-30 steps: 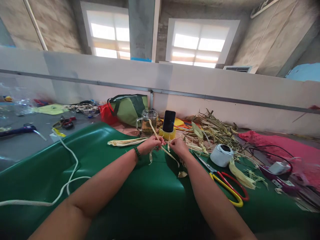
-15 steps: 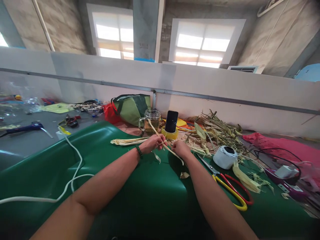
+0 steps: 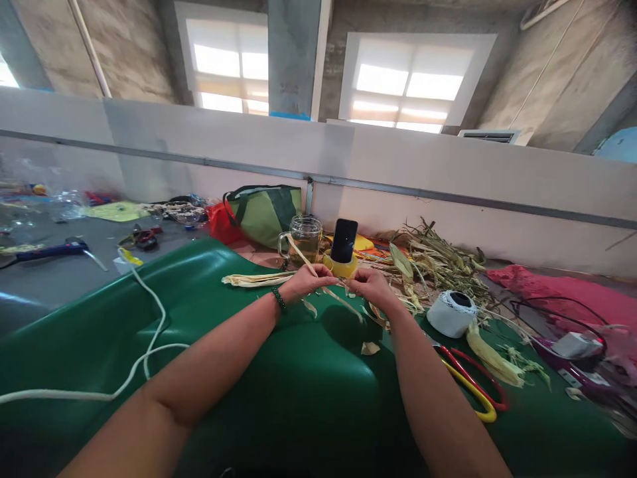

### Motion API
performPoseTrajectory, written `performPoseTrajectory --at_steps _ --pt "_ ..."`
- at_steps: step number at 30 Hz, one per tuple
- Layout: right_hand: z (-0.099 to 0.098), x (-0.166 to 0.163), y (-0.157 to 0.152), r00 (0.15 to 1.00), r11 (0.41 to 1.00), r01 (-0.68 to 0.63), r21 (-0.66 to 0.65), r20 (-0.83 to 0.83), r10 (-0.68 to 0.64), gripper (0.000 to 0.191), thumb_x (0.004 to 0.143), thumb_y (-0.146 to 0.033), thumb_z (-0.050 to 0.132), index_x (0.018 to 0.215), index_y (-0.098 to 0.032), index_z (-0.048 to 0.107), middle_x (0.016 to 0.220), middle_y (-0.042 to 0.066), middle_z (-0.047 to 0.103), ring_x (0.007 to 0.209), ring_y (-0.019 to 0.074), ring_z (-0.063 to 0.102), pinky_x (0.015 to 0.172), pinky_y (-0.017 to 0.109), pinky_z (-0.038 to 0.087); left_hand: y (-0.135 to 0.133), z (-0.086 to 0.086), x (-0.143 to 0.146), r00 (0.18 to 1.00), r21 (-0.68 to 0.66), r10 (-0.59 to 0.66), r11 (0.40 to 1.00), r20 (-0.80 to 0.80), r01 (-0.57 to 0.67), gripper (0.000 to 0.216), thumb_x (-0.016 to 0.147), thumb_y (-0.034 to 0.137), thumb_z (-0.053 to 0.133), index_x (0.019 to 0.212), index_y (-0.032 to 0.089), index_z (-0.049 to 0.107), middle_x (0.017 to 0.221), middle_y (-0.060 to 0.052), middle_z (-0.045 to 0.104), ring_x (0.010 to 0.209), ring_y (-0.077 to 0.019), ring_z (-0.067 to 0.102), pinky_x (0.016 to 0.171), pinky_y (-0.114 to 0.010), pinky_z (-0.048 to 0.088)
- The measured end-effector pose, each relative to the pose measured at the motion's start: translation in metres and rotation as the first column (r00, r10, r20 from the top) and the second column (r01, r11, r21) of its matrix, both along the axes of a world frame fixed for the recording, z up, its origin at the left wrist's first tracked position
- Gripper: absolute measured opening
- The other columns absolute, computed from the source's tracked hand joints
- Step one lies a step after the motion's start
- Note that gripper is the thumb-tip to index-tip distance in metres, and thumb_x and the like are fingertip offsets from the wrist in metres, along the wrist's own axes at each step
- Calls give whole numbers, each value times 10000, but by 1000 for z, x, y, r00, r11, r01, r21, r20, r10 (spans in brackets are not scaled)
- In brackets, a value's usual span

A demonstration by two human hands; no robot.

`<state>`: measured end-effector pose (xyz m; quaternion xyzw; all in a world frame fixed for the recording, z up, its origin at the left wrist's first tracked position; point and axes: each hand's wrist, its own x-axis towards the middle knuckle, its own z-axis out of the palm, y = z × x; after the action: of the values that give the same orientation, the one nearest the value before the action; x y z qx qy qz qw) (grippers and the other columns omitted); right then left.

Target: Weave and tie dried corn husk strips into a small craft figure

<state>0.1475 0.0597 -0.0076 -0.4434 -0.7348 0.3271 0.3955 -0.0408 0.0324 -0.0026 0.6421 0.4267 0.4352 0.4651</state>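
Head view: pale dried corn-husk strips [image 3: 332,296] are pinched between the left hand [image 3: 309,282] and the right hand [image 3: 371,284], both clenched on them above the green vinyl mat [image 3: 223,318]. The strips' long axis is seen running up-left toward the glass mug [image 3: 303,240] and down-right under the right hand, equally near both.

Daylight from two glaring windows [image 3: 318,73] above me; my view bends at the edges, far left slightly blurred

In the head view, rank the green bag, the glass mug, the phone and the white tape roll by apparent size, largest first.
1. green bag
2. white tape roll, though it lies nearer the camera
3. glass mug
4. phone
Mug and phone look close.
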Motion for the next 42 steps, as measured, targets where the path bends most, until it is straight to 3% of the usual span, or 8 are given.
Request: performPoseTrajectory --at_steps 5,9,18,23,29,33,37,42 --pt "-9 -13 -1 988 986 -152 -62 -3 152 126 571 -270 616 592 -197 515 518 -40 552 498 109 503 477 219 372 2 -3 2 1000 57 -12 998 2 12 388 520 422 769 725 110 662 624 8 569 577 -79 460 551 -212 337" --pt "-6 -14 -3 983 983 -181 -39 20 182 175 650 -351 598 668 -178 598 574 -23 580 530 109 499 506 229 372 7 -4 1 993 152 117 981 27 -119 309 553 415 739 623 125 656 663 -39 633 630 -118 518 600 -240 399" --pt "-2 -7 -1 954 967 -135 215 294 68 254 802 -326 541 614 -162 591 555 -20 532 558 104 448 532 226 318 4 2 -1 988 133 154 980 -14 -151 287 570 396 714 610 119 652 656 -50 648 638 -134 551 606 -241 433" --pt "12 4 -37 929 921 73 383 310 -202 234 862 -320 521 702 -178 614 628 2 592 580 117 478 558 239 336 0 8 -2 974 139 174 978 -148 -153 320 558 444 703 630 135 658 638 -28 632 640 -140 551 592 -238 436" --pt "8 81 -107 888 764 398 507 -5 -459 275 864 -413 502 746 -189 609 685 12 614 603 124 532 582 235 421 -2 17 -2 971 39 173 985 -165 -169 424 524 545 688 663 148 636 644 -23 607 542 -119 485 498 -234 389" --pt "-8 198 -113 560 464 813 353 -253 -789 368 717 -547 594 660 -184 577 551 -12 555 514 128 484 512 252 409 -12 27 5 984 -60 136 988 -117 -144 425 457 529 727 641 162 616 612 -6 575 541 -107 449 504 -224 377" --pt "-20 314 -100 244 187 968 167 -449 -860 433 688 -608 524 667 -177 557 548 -1 556 495 133 505 507 278 454 -15 30 9 987 -88 85 991 -139 -98 429 464 534 729 650 160 633 672 -12 596 604 -124 485 528 -219 387" --pt "-28 384 -83 161 100 965 244 -241 -957 358 707 -489 541 678 -141 622 498 8 550 564 195 572 599 347 489 -3 16 1 990 -73 43 996 -134 -53 451 501 545 728 693 141 672 806 -38 624 701 -142 518 558 -211 405"
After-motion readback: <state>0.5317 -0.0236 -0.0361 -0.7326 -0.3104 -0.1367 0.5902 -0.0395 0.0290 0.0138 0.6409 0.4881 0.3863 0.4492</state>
